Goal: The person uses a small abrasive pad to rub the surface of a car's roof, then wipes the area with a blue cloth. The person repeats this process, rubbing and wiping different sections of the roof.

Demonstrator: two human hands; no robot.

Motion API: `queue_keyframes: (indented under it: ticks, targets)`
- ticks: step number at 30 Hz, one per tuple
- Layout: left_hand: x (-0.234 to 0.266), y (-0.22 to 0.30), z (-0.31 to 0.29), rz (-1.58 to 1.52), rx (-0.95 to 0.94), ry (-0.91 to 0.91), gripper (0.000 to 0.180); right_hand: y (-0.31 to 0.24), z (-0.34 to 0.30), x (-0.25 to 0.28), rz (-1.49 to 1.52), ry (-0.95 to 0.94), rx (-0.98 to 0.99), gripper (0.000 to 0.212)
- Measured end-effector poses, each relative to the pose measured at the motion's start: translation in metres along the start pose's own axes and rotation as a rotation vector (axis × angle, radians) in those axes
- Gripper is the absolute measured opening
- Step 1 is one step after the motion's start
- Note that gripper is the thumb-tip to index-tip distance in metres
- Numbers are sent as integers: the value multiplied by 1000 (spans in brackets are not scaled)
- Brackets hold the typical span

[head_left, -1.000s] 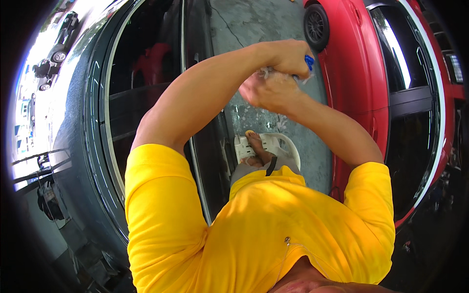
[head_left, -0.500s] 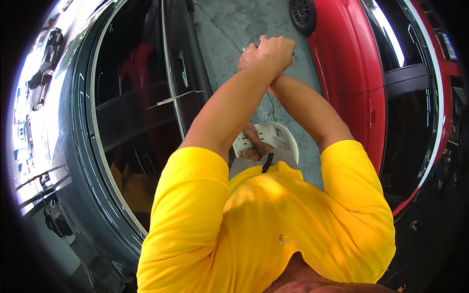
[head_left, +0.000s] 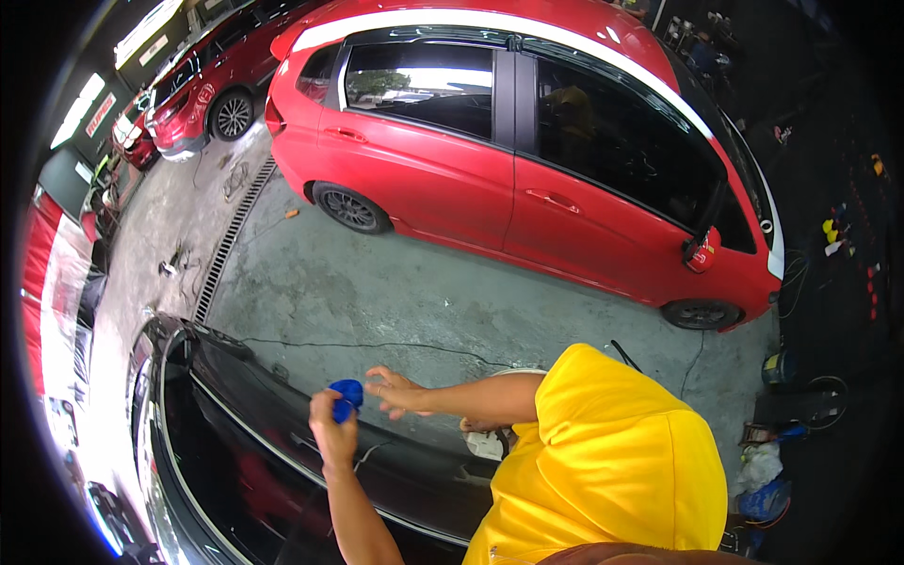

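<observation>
My left hand (head_left: pixel 331 431) holds up a small bright blue wad (head_left: pixel 347 399). Its fingers close around the wad's near side, and I cannot make out whether it is cloth or something softer. Just to the right of it is my right hand (head_left: pixel 395 392), fingers apart and holding nothing, a small gap away from the wad. Both hands are above the side of a dark, glossy car (head_left: pixel 414 468), whose window and bright trim strip run along below them.
My feet rest on a white plastic stool (head_left: pixel 485 444) beside the dark car. Across the grey floor (head_left: pixel 424 292) stands a red car (head_left: pixel 433 184). A thin black cable (head_left: pixel 377 346) crosses the floor. A drain grate (head_left: pixel 231 240) and another red car (head_left: pixel 212 80) are farther left.
My view has swung left. My hands were clasped together in front of me; now they are apart above the dark car, with the blue wad plainly showing in the left.
</observation>
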State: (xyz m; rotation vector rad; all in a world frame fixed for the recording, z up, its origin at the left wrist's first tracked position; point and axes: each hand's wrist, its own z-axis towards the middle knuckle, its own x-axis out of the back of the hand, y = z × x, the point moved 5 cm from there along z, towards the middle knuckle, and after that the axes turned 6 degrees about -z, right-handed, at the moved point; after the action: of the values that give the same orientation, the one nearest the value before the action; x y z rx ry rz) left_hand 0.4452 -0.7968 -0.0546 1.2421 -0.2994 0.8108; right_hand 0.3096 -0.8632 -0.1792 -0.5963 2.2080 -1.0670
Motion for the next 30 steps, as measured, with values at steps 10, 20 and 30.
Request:
queue_keyframes:
  ticks: [10,20,30]
  targets:
    - [-3,51,-29,-1158,108,863,22,-103,-36,-53,768,-203,363,17]
    - [33,79,28,-1757,669,176,30,-197,-177,-119,-955,-249,1985,8]
    - [12,87,71,-293,529,-647,28,-121,-126,-117,-1602,-456,1978,16]
